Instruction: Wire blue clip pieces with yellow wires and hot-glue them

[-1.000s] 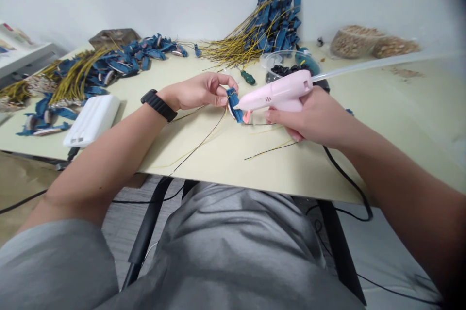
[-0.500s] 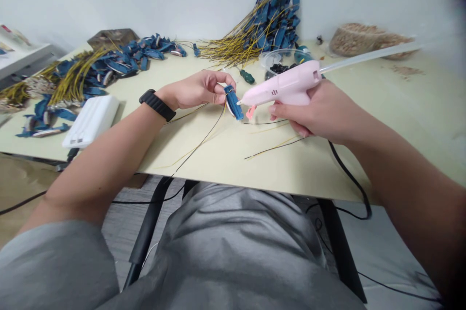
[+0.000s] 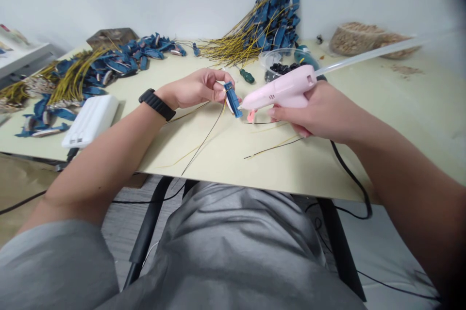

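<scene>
A small blue fabric-wrapped piece (image 3: pixel 232 99) was pinched between the fingertips of the left hand (image 3: pixel 198 88), held just above the middle of the table (image 3: pixel 364 155), a little back from its near edge. From the piece a thin dark wire stem (image 3: pixel 204 141) trailed down towards that edge, with a yellow one beside it. The nozzle of a pink hot glue gun (image 3: pixel 282 91) was set against the right side of the piece; whether it touched could not be told. The gun was gripped by the right hand (image 3: pixel 320 113), closed around its handle, a finger by the pink trigger. A clear glue stick (image 3: pixel 367 53) stuck out behind it towards the far right corner.

The nearest risk was judged to be a burn — the left fingertips were closed on the piece right beside the hot nozzle, and glue squeezed out too freely could have been pushed onto them. A tilted nozzle could have laid the bead off the seam, or strung glue across the table. The piece was held lightly and could have been twisted out of the pinch by the nozzle's pressure.

The gun's black cord (image 3: pixel 349 179) was draped over the near edge, where a snag could have jerked the aim. Loose wires (image 3: pixel 273 147) lay under the right hand. Heaps of finished blue pieces (image 3: pixel 105 65) were piled at the far left, another bundle (image 3: pixel 269 21) against the wall, a clear tub (image 3: pixel 287 60) of dark bits behind the gun — and a white case (image 3: pixel 91 120) near the left edge.
</scene>
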`<state>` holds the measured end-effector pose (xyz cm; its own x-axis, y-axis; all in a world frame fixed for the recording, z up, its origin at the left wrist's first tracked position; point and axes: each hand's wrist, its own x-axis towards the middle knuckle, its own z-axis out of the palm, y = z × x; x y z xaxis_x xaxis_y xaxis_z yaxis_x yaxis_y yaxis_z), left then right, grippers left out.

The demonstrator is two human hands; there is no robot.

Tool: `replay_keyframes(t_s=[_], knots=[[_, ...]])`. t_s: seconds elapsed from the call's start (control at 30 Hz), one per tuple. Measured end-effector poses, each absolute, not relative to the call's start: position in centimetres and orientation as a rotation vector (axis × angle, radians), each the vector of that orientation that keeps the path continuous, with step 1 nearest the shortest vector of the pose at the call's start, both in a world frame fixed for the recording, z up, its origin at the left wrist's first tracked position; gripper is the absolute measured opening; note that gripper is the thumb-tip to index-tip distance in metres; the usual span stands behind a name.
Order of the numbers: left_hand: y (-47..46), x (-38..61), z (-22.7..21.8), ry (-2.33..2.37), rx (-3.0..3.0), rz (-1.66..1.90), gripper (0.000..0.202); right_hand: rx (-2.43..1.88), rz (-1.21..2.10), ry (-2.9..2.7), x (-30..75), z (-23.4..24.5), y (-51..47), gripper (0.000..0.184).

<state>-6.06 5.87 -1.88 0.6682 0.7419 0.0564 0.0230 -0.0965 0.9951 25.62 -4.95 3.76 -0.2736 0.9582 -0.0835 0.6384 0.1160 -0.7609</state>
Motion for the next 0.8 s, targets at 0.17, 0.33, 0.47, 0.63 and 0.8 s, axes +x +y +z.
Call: replay_keyframes(t_s=[0.17, 0.33, 0.47, 0.63, 0.8], knots=[[5.5, -5.9, -1.7, 0.701, 1.529, 0.714, 0.037, -1.405, 0.933, -1.866, 26.9, 4.4, -5.0, 0.022], [5.6, -5.8, -1.9, 0.668, 1.539, 0.714, 0.044, -1.209, 0.864, -1.613, 29.7, 6.4, -4.9, 0.011], [5.9, -6.1, -2.2, 0.693, 1.564, 0.722, 0.045, -1.329, 0.709, -1.414, 33.4, 7.2, -5.2, 0.016], [6.1, -6.3, -2.5, 0.677, 1.587, 0.725, 0.051, -1.780, 0.453, -1.186, 38.1, 5.0, -4.6, 0.004], [6.0, -6.5, -2.5, 0.725, 1.584, 0.717, 0.056, -1.895, 0.552, -1.097, 40.7, 2.1, -3.1, 0.009]])
